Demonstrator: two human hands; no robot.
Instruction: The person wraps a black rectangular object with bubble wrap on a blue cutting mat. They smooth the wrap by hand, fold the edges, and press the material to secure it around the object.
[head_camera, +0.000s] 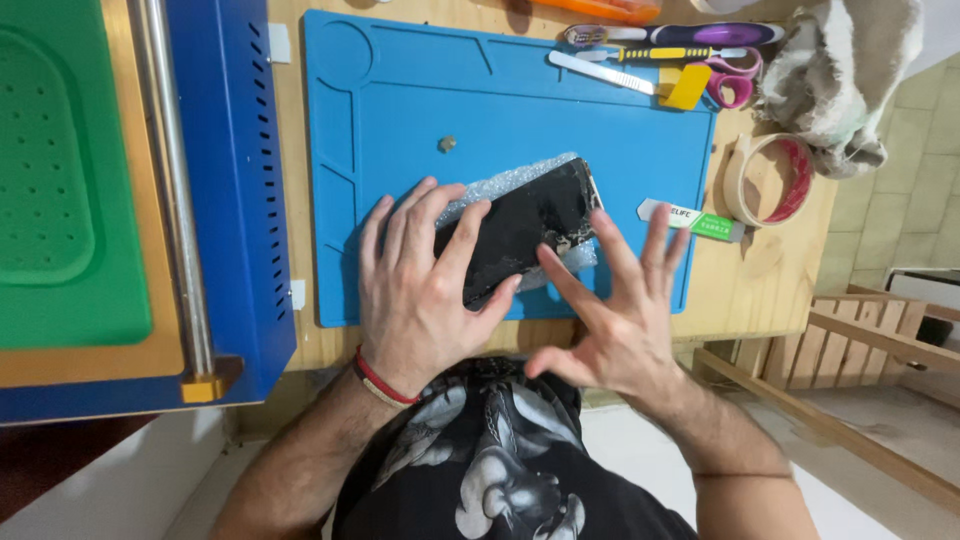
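Observation:
A black phone with a cracked screen lies tilted on a piece of bubble wrap on the blue silicone mat. My left hand rests flat on the phone's near left end, fingers spread over the glass. My right hand hovers just right of the phone with fingers fanned apart, its forefinger reaching the phone's lower right corner. Neither hand grips anything.
A blue machine with a green pad and a metal bar stands at left. Scissors, a yellow scraper and pens lie at the mat's far edge. A tape roll, a green-tipped pry tool and a rag sit at right. A small round part is on the mat.

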